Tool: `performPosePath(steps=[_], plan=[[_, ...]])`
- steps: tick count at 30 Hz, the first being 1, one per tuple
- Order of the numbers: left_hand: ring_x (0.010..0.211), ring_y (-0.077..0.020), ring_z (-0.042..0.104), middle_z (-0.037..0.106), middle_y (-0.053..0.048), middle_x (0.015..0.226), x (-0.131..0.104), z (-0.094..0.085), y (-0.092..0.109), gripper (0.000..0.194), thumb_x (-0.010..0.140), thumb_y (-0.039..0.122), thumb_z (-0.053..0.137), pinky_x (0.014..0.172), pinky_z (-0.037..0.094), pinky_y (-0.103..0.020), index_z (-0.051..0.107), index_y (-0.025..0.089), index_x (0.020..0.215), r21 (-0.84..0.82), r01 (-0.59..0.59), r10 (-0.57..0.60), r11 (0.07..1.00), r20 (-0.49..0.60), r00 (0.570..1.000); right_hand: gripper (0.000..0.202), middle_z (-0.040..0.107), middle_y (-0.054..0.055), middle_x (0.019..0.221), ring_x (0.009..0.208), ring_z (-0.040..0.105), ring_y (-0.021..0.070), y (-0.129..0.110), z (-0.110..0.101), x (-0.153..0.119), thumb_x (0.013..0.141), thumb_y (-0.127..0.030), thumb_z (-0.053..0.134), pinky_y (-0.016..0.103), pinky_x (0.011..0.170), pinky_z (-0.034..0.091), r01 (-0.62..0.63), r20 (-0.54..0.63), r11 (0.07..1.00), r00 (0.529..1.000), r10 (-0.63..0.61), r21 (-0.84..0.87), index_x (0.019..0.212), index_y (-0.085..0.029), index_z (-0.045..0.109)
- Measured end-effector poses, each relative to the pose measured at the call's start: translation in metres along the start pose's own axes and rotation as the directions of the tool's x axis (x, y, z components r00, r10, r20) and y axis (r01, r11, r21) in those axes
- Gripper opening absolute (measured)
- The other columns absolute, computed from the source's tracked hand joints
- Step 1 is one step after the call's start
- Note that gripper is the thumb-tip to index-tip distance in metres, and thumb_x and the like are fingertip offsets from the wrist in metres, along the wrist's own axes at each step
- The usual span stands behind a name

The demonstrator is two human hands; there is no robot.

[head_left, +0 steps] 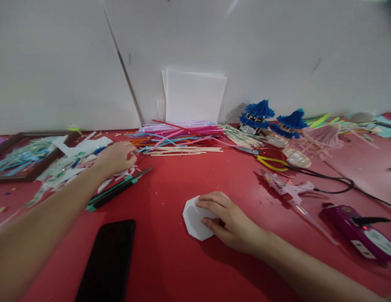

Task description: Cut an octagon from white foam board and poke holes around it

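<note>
Right hand (228, 218): half-open on white octagon (193, 220), lower centre; we best press lightly.
Left hand (116, 158): curled, grasp unclear.

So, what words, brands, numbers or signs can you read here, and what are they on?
No text is readable.
Purple box: marks on its white patches, too blurred to read.
Scraps at left: green marks, too small to read.
White card under the right hand, and phone: no writing visible.

Free passage: bare table (157, 228) from the phone (108, 260) to the white card (192, 222). Obstacles: knife (115, 193), left; glue gun (289, 192), right; sticks (185, 152), at the back.
</note>
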State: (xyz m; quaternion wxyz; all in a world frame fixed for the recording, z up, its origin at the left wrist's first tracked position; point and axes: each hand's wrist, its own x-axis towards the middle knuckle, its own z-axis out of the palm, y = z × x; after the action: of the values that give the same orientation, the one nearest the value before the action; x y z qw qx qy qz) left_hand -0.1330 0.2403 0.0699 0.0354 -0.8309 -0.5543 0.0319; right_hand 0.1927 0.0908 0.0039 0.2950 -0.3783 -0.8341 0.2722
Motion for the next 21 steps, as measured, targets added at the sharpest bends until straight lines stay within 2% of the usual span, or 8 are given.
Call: performPosePath(steps=[5, 11, 21], plan=[[0.105, -0.0248, 0.061, 0.058, -0.008, 0.124, 0.009, 0.007, 0.0, 0.036, 0.093, 0.038, 0.058, 0.088, 0.053, -0.044, 0.057, 0.016, 0.121, -0.072, -0.044, 0.045, 0.996, 0.018, 0.999, 0.03, 0.064, 0.015, 0.12, 0.111, 0.057, 0.0257, 0.001, 0.001, 0.0, 0.091, -0.018, 0.052, 0.047, 0.096, 0.048, -0.005, -0.003, 1.0, 1.0, 0.005, -0.009, 0.12, -0.017, 0.06], [0.103, -0.0223, 0.061, 0.059, -0.009, 0.124, 0.031, 0.023, -0.009, 0.032, 0.093, 0.036, 0.058, 0.087, 0.054, -0.044, 0.058, 0.019, 0.121, -0.108, 0.012, -0.005, 0.994, 0.065, 0.998, 0.032, 0.063, 0.015, 0.121, 0.113, 0.056, 0.0249, 0.004, 0.004, -0.003, 0.091, -0.015, 0.051, 0.045, 0.097, 0.048, -0.002, -0.004, 1.0, 1.0, 0.002, -0.017, 0.121, -0.016, 0.059], [0.103, -0.0226, 0.062, 0.059, -0.009, 0.123, 0.05, 0.036, -0.007, 0.033, 0.093, 0.036, 0.058, 0.086, 0.054, -0.044, 0.057, 0.019, 0.121, -0.181, 0.137, -0.137, 0.974, 0.014, 0.991, 0.031, 0.062, 0.015, 0.122, 0.113, 0.055, 0.0249, 0.002, 0.003, -0.002, 0.09, -0.014, 0.052, 0.044, 0.097, 0.048, -0.02, 0.024, 1.0, 1.0, 0.02, -0.017, 0.119, -0.014, 0.061]])
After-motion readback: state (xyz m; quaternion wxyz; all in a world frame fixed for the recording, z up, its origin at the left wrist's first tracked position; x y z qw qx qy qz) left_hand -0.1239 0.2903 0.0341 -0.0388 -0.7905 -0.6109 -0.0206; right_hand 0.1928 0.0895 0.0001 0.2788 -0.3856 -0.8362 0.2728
